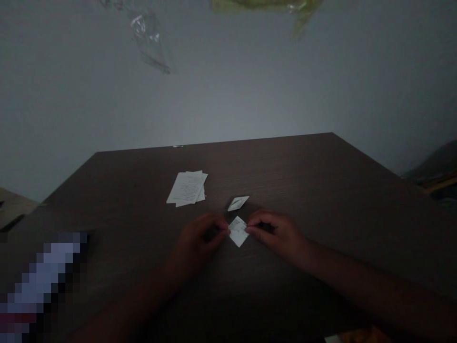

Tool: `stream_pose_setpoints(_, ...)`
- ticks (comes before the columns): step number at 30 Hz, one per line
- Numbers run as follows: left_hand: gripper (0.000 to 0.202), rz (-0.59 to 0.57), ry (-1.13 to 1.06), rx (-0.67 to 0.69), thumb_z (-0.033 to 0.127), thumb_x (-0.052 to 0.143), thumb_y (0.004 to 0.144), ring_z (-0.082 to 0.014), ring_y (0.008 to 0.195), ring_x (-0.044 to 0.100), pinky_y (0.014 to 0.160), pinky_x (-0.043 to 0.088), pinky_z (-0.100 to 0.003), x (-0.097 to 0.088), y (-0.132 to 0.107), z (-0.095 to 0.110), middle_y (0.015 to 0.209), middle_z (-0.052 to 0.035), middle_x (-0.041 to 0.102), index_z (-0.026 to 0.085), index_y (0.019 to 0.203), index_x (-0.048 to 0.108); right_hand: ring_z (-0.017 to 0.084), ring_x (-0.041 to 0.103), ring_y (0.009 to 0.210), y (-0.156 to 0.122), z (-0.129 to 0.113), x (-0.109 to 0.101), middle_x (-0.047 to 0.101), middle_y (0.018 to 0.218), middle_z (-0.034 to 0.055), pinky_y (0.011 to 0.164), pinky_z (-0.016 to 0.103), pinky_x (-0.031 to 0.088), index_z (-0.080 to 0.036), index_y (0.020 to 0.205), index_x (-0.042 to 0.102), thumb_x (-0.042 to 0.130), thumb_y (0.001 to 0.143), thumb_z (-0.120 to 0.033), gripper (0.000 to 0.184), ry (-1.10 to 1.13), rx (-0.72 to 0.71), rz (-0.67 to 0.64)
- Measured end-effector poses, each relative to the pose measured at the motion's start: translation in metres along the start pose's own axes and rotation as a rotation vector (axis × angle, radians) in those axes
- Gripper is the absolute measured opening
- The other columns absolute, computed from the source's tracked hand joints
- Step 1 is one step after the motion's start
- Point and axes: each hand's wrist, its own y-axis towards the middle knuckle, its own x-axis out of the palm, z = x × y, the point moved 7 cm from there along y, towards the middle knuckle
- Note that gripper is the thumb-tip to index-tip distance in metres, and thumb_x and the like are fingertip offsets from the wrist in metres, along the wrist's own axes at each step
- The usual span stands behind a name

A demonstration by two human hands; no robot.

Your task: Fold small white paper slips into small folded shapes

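A small white folded paper (pixel 238 231), diamond-shaped, is held just above the dark wooden table (pixel 321 181). My left hand (pixel 200 243) pinches its left corner with fingers closed. At the paper's right corner, my right hand (pixel 276 233) pinches too. Just behind lies another small folded paper piece (pixel 238 203), flat on the table and untouched.
A short stack of white printed paper slips (pixel 187 188) lies farther back to the left. A pixelated blurred object (pixel 43 281) sits at the table's left front. A grey wall rises behind the table, with clear plastic (pixel 150 38) hanging on it.
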Motion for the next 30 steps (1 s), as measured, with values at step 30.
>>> stream_pose_setpoints(30, 0.020, -0.019, -0.172, -0.233, 0.045, 0.080, 0.095, -0.0252, 0.088, 0.074, 0.077, 0.058, -0.036, 0.022, -0.015, 0.002, 0.092, -0.0030, 0.081, 0.027, 0.090, 0.073, 0.020, 0.072, 0.088, -0.009, -0.023, 0.013, 0.076, 0.097, 0.0027, 0.084, 0.035, 0.062, -0.025, 0.110, 0.082, 0.077, 0.116, -0.041, 0.018, -0.013, -0.077, -0.026)
